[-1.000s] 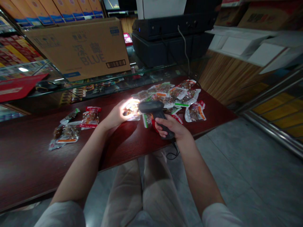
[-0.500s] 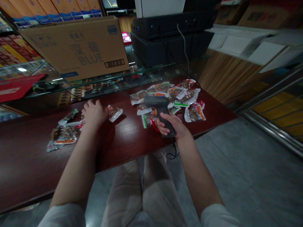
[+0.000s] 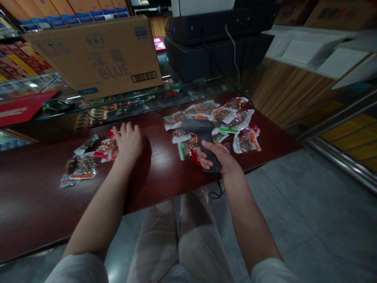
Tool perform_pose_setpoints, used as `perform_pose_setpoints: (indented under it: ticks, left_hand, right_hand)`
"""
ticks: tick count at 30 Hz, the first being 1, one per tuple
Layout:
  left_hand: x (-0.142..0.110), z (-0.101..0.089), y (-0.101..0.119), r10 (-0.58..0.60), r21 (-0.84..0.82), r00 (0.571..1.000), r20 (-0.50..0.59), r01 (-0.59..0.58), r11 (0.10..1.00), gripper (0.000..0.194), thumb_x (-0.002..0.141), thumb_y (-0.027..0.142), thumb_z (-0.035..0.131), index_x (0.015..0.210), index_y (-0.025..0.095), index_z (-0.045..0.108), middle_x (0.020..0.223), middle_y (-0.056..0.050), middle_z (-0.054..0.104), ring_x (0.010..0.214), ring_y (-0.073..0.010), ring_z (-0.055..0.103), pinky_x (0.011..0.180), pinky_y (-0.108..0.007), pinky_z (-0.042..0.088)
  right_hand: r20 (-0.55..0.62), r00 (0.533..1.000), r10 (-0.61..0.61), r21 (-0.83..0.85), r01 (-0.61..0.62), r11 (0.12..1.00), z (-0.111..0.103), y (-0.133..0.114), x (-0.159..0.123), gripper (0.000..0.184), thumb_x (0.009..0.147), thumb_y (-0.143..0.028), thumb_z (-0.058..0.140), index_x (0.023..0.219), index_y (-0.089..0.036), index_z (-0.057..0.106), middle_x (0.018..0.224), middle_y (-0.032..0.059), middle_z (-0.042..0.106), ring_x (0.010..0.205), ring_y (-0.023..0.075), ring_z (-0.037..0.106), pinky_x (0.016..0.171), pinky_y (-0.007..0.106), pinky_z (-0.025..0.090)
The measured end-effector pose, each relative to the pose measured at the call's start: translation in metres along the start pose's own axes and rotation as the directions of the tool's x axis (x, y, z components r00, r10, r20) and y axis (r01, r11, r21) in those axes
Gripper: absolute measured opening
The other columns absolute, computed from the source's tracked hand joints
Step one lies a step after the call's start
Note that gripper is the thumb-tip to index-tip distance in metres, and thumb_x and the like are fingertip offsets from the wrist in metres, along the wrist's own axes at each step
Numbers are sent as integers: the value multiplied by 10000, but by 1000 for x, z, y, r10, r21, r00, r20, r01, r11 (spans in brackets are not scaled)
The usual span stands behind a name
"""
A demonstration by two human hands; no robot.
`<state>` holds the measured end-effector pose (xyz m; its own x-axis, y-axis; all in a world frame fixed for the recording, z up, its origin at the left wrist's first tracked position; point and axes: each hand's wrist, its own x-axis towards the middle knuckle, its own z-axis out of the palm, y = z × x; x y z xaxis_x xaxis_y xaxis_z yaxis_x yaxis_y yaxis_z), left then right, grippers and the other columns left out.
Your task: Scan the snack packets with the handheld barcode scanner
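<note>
At the far left of the frame, a flat red folder point(image 3: 20, 112) and a black computer mouse point(image 3: 55, 106) sit by a glass display shelf point(image 3: 191, 92). At the upper left, a tan cardboard carton printed "BLUE" point(image 3: 94, 55) stands on that glass. Below, on the dark red wooden counter point(image 3: 38, 196), a loose group of clear vacuum-sealed snack packets point(image 3: 85, 165) with red and orange markings lies to the left of your left hand point(image 3: 128, 143). That hand is open, palm down, with its fingers spread just beside the packets; you cannot tell whether it touches them or the counter.

Toward the centre, your right hand point(image 3: 218, 155) is closed around a black pistol-grip barcode scanner point(image 3: 203, 137). The scanner's head sits over a larger heap of similar packets point(image 3: 224, 122), and a thin black cable point(image 3: 216, 192) hangs below the counter edge. Your beige trousers point(image 3: 173, 239) fill the bottom centre. A black box-shaped machine point(image 3: 218, 43) stands at the top, and grey tile floor point(image 3: 294, 204) spreads across the lower right.
</note>
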<state>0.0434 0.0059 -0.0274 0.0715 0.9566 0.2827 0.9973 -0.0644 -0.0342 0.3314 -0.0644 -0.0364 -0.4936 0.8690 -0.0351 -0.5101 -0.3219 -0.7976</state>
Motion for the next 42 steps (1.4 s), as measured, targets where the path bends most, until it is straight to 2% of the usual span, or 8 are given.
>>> perform_pose_setpoints:
  ticks: [4, 7, 13, 17, 21, 24, 33, 42]
  left_hand:
    - [15, 24, 30, 268, -295, 963, -12, -259, 920, 588, 952, 277, 420, 1517, 113, 421, 1577, -213, 415, 1449, -308, 421, 1180, -504, 348]
    - [20, 36, 43, 371, -320, 926, 73, -330, 888, 524, 996, 390, 403, 1479, 210, 492, 1581, -157, 436, 1450, -322, 415, 1170, -562, 333]
    - [15, 27, 32, 104, -196, 994, 22, -98, 976, 476, 1009, 454, 360, 1058, 146, 719, 1167, -180, 676, 1173, -351, 602, 1051, -529, 440]
    - [17, 34, 28, -14, -288, 1000, 25, 21, 957, 660, 908, 480, 561, 1418, 66, 504, 1370, -255, 570, 1252, -383, 558, 1045, -509, 455]
    - [25, 42, 29, -34, -296, 988, 149, 77, 952, 794, 851, 464, 615, 1547, 162, 379, 1445, -223, 541, 1339, -442, 484, 1075, -597, 407]
    - [28, 42, 24, 0, -432, 979, 202, 89, 897, 837, 767, 351, 670, 1532, 171, 381, 1402, -179, 592, 1309, -395, 537, 1082, -552, 429]
    - [14, 15, 19, 281, -776, 960, 24, -159, 611, 555, 708, 197, 610, 1256, 147, 534, 1193, -110, 690, 1129, -263, 660, 1025, -420, 507]
    - [4, -5, 26, 359, -744, 930, 76, -187, 642, 463, 731, 220, 640, 1180, 151, 552, 1136, -108, 704, 1061, -261, 685, 961, -403, 530]
  right_hand:
    - [-6, 1000, 12, -2, -12, 1000, 0, 0, 0, 429, 769, -469, 789, 836, -210, 454, 560, -106, 516, 341, 25, 358, 361, 181, 307]
    - [-5, 1000, 16, -9, -16, 1000, -1, 0, 0, 431, 772, -474, 786, 851, -213, 452, 565, -108, 515, 342, 27, 357, 364, 186, 306]
    - [-14, 1000, 7, -9, -7, 1000, -1, 1, 0, 434, 765, -477, 792, 855, -215, 457, 560, -111, 513, 343, 28, 355, 362, 186, 307]
    - [-13, 1000, 5, -23, -5, 1000, -2, 1, 0, 421, 773, -477, 786, 910, -210, 491, 566, -114, 517, 343, 29, 362, 370, 187, 320]
    - [-10, 1000, 17, -41, -18, 999, -2, 1, 0, 426, 772, -477, 789, 942, -202, 511, 572, -113, 525, 342, 30, 368, 371, 189, 327]
    - [-15, 1000, 27, -44, -27, 999, -1, 1, 0, 435, 761, -481, 800, 926, -203, 509, 569, -112, 526, 338, 30, 367, 367, 185, 324]
    - [-54, 998, 29, -103, -35, 994, -1, 5, 0, 427, 763, -473, 805, 837, -202, 484, 565, -95, 530, 340, 35, 386, 354, 183, 343]
    - [-85, 996, 34, -135, -45, 990, 3, 6, 1, 410, 740, -436, 805, 939, -193, 541, 535, -112, 510, 329, 35, 372, 342, 174, 357]
